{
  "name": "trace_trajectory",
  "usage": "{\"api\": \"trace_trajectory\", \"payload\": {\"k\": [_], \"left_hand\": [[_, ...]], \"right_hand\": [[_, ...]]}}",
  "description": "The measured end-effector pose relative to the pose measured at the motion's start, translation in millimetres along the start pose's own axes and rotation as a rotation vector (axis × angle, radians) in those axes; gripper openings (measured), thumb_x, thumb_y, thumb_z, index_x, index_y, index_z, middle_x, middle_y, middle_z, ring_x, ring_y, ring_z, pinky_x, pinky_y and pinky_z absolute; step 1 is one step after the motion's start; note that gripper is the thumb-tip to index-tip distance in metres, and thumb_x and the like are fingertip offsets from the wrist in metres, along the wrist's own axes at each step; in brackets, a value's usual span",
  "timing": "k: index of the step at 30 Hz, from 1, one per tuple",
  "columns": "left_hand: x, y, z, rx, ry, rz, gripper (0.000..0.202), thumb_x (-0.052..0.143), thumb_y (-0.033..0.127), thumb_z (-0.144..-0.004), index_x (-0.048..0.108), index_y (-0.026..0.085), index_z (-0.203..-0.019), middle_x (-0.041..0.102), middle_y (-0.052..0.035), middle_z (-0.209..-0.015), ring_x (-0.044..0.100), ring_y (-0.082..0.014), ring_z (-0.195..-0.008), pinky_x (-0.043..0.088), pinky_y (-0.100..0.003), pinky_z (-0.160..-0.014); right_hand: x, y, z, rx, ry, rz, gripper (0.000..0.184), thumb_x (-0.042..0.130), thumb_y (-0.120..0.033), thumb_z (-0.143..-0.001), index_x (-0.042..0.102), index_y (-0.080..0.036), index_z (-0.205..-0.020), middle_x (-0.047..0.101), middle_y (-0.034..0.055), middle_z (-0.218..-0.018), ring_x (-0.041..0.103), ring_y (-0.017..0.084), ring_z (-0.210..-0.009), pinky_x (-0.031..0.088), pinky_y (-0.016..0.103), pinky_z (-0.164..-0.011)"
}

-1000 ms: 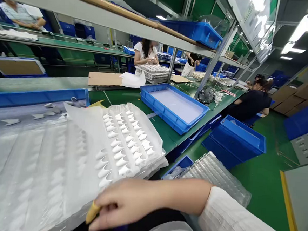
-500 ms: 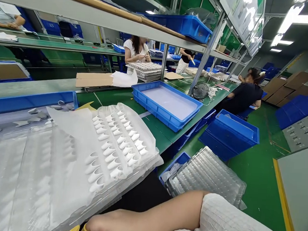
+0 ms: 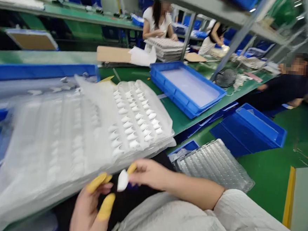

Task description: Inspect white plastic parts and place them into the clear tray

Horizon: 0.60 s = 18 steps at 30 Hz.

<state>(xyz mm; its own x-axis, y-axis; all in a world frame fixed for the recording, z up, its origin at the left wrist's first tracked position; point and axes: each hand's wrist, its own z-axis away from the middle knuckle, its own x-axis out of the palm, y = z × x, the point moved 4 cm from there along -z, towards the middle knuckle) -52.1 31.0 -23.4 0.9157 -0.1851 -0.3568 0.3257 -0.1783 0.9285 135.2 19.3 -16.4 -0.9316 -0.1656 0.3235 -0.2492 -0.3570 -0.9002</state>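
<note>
Between the thumb and a finger of my right hand (image 3: 150, 173) is a small white curved piece (image 3: 123, 181), held above my lap. Yellow finger covers show on both hands. My left hand (image 3: 95, 206) is just left of the piece, its thumb and fingers apart with nothing between them. In front of my hands lies a stack of clear plastic trays (image 3: 40, 149) with a thin white sheet over part of it. Rows of similar white curved pieces (image 3: 135, 123) sit in the uncovered right part of the top tray.
A blue tray (image 3: 153, 76) with a pale bottom stands on the green table beyond the stack. Loose pieces lie near a blue rim (image 3: 41, 73) at left. Clear trays (image 3: 214, 163) and a blue bin (image 3: 250, 131) are below right. Co-workers (image 3: 160, 22) sit across the table.
My view has turned down. Both hands now show above my lap; the left has come into view, and the right has risen from the bottom edge, with the white piece now visible in it.
</note>
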Motion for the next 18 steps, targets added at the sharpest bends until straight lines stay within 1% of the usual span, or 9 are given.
{"api": "trace_trajectory", "payload": {"k": [2,4,5,7,9,11,14,16,18], "left_hand": [[11.8,9.9,4.2,-0.077,-0.089,0.085,0.044,0.064,0.039,-0.085,0.053,0.023,-0.124,0.064,-0.0056,-0.103,0.064,-0.0173,-0.083,0.054,-0.034,-0.081],[23.1,14.5,4.6,-0.154,-0.179,0.157,0.047,0.064,0.035,-0.085,0.051,0.021,-0.128,0.063,-0.0043,-0.095,0.062,-0.0149,-0.075,0.054,-0.031,-0.074],[26.7,15.9,4.0,-0.176,-0.197,0.189,0.047,0.065,0.033,-0.083,0.052,0.02,-0.127,0.063,-0.0033,-0.092,0.06,-0.0141,-0.072,0.053,-0.03,-0.07],[31.4,17.2,3.3,-0.221,-0.232,0.202,0.044,0.065,0.03,-0.082,0.055,0.02,-0.124,0.063,-0.0024,-0.089,0.058,-0.0138,-0.072,0.052,-0.029,-0.069],[33.5,18.7,3.6,-0.239,-0.263,0.2,0.039,0.065,0.029,-0.083,0.058,0.021,-0.121,0.064,-0.0032,-0.092,0.059,-0.0143,-0.075,0.051,-0.029,-0.07],[33.5,19.9,4.2,-0.238,-0.276,0.188,0.034,0.065,0.028,-0.083,0.06,0.021,-0.116,0.065,-0.0037,-0.093,0.059,-0.0145,-0.075,0.051,-0.028,-0.068],[32.0,20.3,3.7,-0.217,-0.268,0.088,0.028,0.067,0.028,-0.082,0.062,0.019,-0.108,0.063,-0.001,-0.082,0.056,-0.013,-0.067,0.049,-0.026,-0.061],[31.7,21.1,2.8,-0.178,-0.276,-0.028,0.025,0.067,0.029,-0.082,0.063,0.019,-0.104,0.061,0.0002,-0.077,0.055,-0.0128,-0.063,0.047,-0.026,-0.058],[32.1,23.4,2.1,-0.109,-0.29,-0.127,0.019,0.066,0.029,-0.082,0.063,0.018,-0.098,0.062,-0.0006,-0.078,0.056,-0.014,-0.065,0.046,-0.027,-0.059]], "right_hand": [[-6.3,1.2,5.9,-0.007,0.037,-0.083,0.046,0.08,-0.055,-0.069,0.061,-0.016,-0.083,0.061,-0.0016,-0.07,0.056,0.011,-0.064,0.041,0.021,-0.058],[-10.4,4.4,8.9,0.005,0.059,-0.114,0.04,0.08,-0.051,-0.072,0.061,-0.016,-0.084,0.062,-0.0006,-0.072,0.057,0.012,-0.066,0.041,0.021,-0.059],[-11.3,6.3,9.7,0.012,0.061,-0.119,0.038,0.079,-0.049,-0.073,0.061,-0.017,-0.084,0.063,-0.0003,-0.073,0.057,0.012,-0.067,0.041,0.022,-0.06],[-10.9,9.7,11.0,0.014,0.05,-0.106,0.034,0.078,-0.047,-0.076,0.061,-0.018,-0.083,0.063,0.0001,-0.076,0.057,0.013,-0.07,0.042,0.023,-0.062],[-9.0,11.5,12.5,0.0,0.034,-0.067,0.032,0.076,-0.046,-0.078,0.061,-0.018,-0.084,0.062,0.0004,-0.078,0.057,0.014,-0.073,0.043,0.025,-0.065],[-7.2,11.7,13.6,-0.014,0.03,-0.01,0.03,0.074,-0.046,-0.08,0.061,-0.019,-0.085,0.06,0.0006,-0.079,0.056,0.015,-0.075,0.043,0.027,-0.067],[-4.5,9.7,13.8,-0.026,0.033,0.085,0.031,0.071,-0.048,-0.081,0.058,-0.019,-0.083,0.055,-0.0009,-0.078,0.051,0.014,-0.071,0.041,0.027,-0.066],[-2.7,7.5,13.2,-0.027,0.049,0.209,0.034,0.075,-0.046,-0.077,0.054,-0.019,-0.08,0.049,-0.003,-0.074,0.045,0.012,-0.066,0.037,0.025,-0.061],[-1.6,4.6,12.3,-0.036,0.089,0.384,0.039,0.08,-0.043,-0.071,0.049,-0.02,-0.075,0.045,-0.0046,-0.07,0.04,0.011,-0.063,0.032,0.024,-0.056]]}}
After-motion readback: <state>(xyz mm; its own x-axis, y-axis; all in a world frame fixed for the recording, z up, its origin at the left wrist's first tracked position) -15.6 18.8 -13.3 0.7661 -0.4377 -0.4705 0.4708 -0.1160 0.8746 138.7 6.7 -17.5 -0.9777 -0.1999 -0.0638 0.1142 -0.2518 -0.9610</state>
